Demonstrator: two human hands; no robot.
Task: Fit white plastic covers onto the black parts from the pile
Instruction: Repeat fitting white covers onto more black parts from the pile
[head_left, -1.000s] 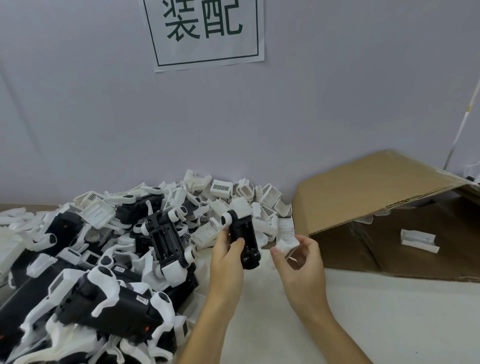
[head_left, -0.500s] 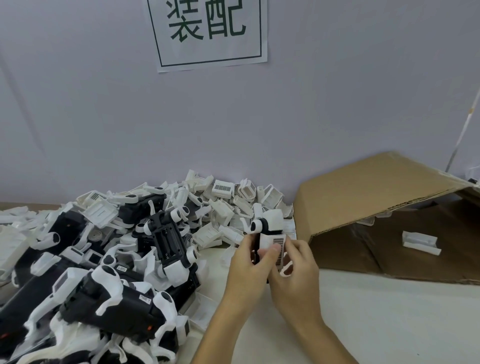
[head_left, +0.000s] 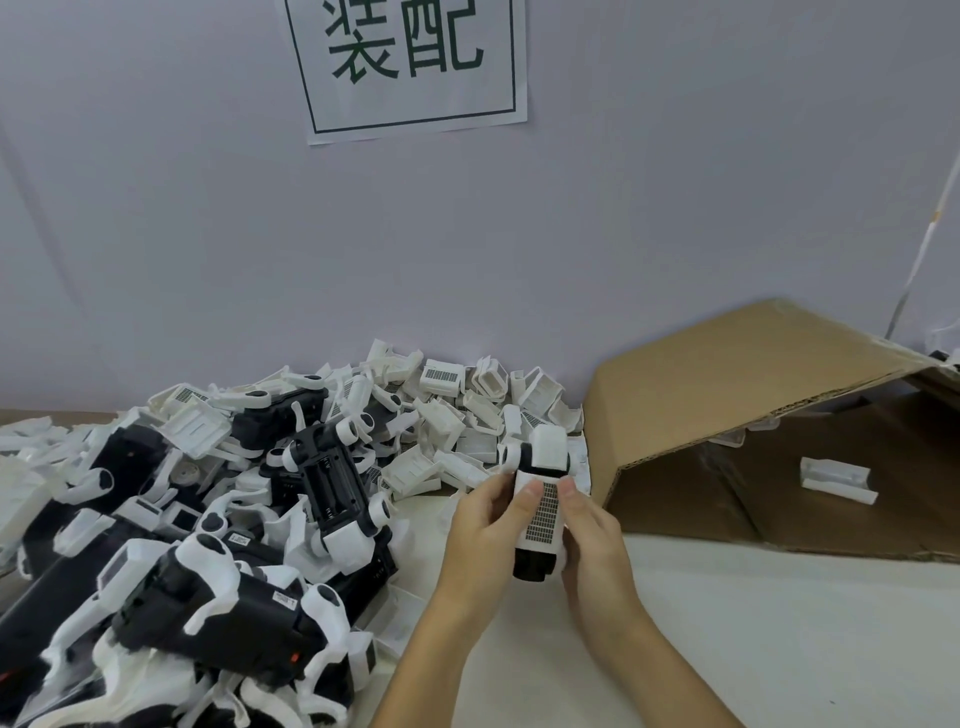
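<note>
At your left, the pile (head_left: 218, 509) of black parts and loose white covers spreads across the table (head_left: 779, 639) to the wall. Your left hand (head_left: 485, 525) grips the black part (head_left: 532, 564) from its left side, thumb pressed on the white cover (head_left: 543, 512) lying along its top. Your right hand (head_left: 592, 530) grips the same piece from the right, thumb on the cover's grid label. Further right, a cardboard box (head_left: 727, 374) lies on its side; one white piece (head_left: 837, 479) rests inside.

Both forearms bare; left hand (head_left: 480, 525) and right hand (head_left: 592, 540) ungloved.
</note>
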